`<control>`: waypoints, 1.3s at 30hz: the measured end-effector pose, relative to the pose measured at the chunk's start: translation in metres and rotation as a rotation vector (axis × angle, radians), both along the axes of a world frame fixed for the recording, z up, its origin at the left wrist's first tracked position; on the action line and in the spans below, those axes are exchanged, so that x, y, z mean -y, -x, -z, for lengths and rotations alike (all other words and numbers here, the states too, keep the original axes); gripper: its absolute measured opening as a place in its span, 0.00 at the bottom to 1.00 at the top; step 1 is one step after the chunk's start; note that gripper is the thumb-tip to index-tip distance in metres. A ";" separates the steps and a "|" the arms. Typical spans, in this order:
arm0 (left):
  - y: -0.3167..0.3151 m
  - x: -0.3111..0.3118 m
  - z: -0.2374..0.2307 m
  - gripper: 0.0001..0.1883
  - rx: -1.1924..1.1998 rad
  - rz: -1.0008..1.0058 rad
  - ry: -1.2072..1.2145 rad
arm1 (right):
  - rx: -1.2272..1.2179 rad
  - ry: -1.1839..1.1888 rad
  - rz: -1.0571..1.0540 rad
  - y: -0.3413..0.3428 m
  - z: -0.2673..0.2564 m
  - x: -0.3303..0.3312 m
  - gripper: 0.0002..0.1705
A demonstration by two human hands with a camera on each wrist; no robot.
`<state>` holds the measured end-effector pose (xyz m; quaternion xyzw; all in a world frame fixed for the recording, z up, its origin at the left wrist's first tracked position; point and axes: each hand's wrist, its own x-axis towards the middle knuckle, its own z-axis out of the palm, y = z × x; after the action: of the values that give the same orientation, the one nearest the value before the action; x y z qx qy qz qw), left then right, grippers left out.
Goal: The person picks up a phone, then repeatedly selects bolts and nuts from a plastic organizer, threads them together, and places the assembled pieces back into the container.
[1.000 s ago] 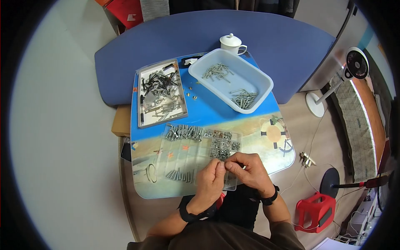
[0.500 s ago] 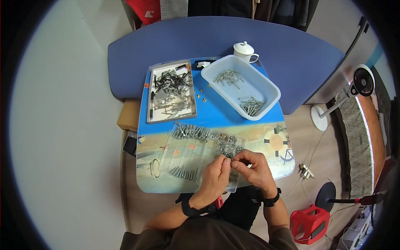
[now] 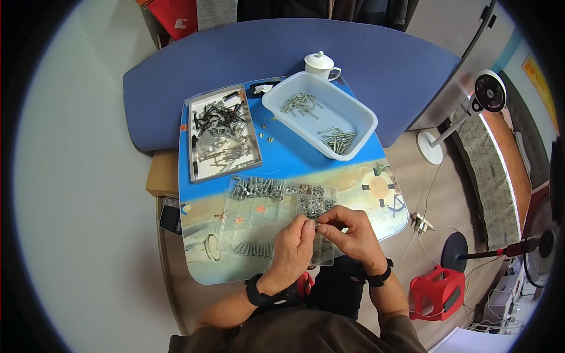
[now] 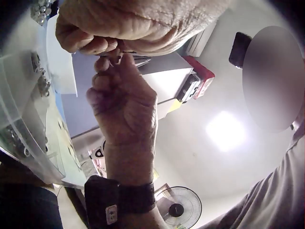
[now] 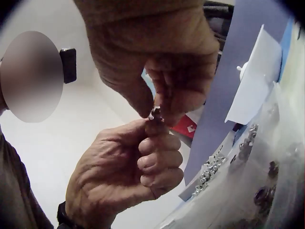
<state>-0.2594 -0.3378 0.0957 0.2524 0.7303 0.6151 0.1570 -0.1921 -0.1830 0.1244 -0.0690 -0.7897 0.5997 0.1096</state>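
Over the near edge of a clear plastic organizer case [image 3: 235, 225], both hands meet at their fingertips. My left hand [image 3: 294, 244] has its fingers curled, thumb and forefinger pinching a small shiny metal fastener [image 5: 155, 113]. From the other side the thumb and fingertips of my right hand [image 3: 353, 235] pinch the same piece. Most of it is hidden by the fingers, and I cannot tell whether it is one part or two. Bolts [image 3: 258, 188] fill the case's far left end, longer screws [image 3: 254, 248] lie at its near end, and nuts [image 3: 312, 205] fill small compartments on the right.
Behind the case stand a shallow box [image 3: 257, 154] of mixed black and silver screws and a pale plastic tub [image 3: 368, 120] with two piles of screws. A lidded white cup [image 3: 319, 63] is behind the tub. Small brass-coloured pieces [image 3: 270, 140] lie between box and tub.
The head view has swung, shifting the whole scene right and then back left. Both hands stay together over the case, and a bit of metal now shows between the fingertips.
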 end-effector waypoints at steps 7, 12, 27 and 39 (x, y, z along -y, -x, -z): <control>0.006 0.018 0.003 0.15 -0.057 -0.004 -0.055 | 0.122 0.031 -0.020 0.005 0.001 0.017 0.10; 0.011 0.026 0.003 0.16 -0.045 0.015 -0.017 | 0.079 -0.022 -0.001 0.008 -0.003 0.026 0.12; 0.027 0.030 0.004 0.14 -0.064 0.035 0.003 | 0.107 -0.061 -0.071 0.024 -0.001 0.018 0.10; 0.015 0.024 0.005 0.12 -0.081 -0.041 -0.006 | 0.151 0.056 -0.085 0.024 0.002 0.011 0.09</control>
<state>-0.2740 -0.3617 0.0910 0.2625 0.7392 0.6098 0.1137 -0.2161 -0.1940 0.1222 -0.0832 -0.7807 0.6189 0.0223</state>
